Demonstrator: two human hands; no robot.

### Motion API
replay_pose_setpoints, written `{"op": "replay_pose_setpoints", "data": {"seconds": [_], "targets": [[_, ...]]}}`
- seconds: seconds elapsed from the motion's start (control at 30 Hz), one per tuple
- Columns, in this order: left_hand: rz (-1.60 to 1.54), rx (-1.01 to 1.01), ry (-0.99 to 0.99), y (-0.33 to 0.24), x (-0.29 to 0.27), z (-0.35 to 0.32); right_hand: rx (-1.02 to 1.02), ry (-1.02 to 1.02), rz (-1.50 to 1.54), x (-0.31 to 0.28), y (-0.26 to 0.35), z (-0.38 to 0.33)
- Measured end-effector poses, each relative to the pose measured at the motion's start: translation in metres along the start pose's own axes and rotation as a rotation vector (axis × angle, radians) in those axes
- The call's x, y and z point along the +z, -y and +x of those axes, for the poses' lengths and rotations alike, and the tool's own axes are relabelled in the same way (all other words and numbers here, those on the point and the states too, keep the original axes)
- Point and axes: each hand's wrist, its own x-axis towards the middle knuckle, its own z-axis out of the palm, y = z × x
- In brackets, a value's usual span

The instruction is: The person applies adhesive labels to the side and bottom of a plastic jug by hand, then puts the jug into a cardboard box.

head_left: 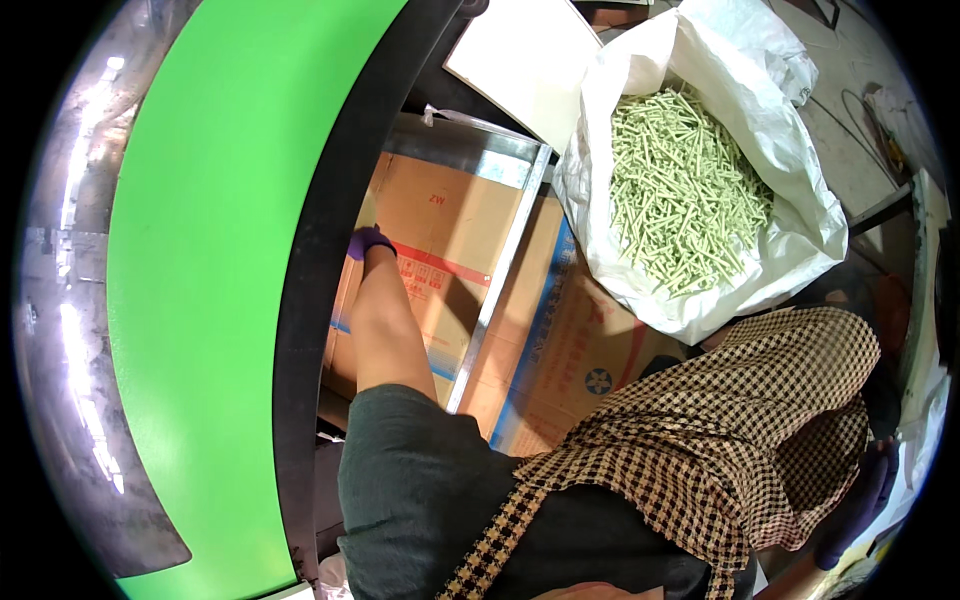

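My left hand (pixel 371 241), in a purple glove, reaches over a metal-framed tray (pixel 517 238) lined with printed cardboard (pixel 455 205). Its fingers pass beside the black rim of a green machine panel (pixel 225 250) and are mostly hidden. Something small and pale (pixel 369 212) shows just beyond them; whether I hold it is unclear. Far to the right, my right hand (pixel 862 505), also purple-gloved, hangs low beside my checked apron (pixel 700 430). Its fingers are dark and hard to make out.
An open white sack (pixel 800 190) full of short pale-green sticks (pixel 685 190) stands at the upper right. A white panel (pixel 525 65) leans behind the tray. Flattened cardboard (pixel 570 350) with a blue stripe lies right of the tray frame. Shiny curved metal (pixel 75 300) borders the far left.
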Motion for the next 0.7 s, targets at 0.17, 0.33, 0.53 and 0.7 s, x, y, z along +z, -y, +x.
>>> {"op": "replay_pose_setpoints", "data": {"seconds": [0.17,0.33,0.53,0.7], "targets": [[0.408,0.094,0.333,0.022,-0.094,-0.053,-0.045,0.188,-0.032,-0.004,-0.019,0.006],[0.646,0.053,1.113,0.035,-0.109,-0.266,-0.438,0.39,-0.414,0.036,0.017,-0.041],[0.325,0.769,1.885,-0.115,-0.051,-0.584,-0.829,0.393,-0.419,0.048,0.039,-0.07],[0.257,1.605,2.13,-0.159,-0.089,-0.705,-0.782,0.291,-0.541,0.056,0.012,-0.095]]}}
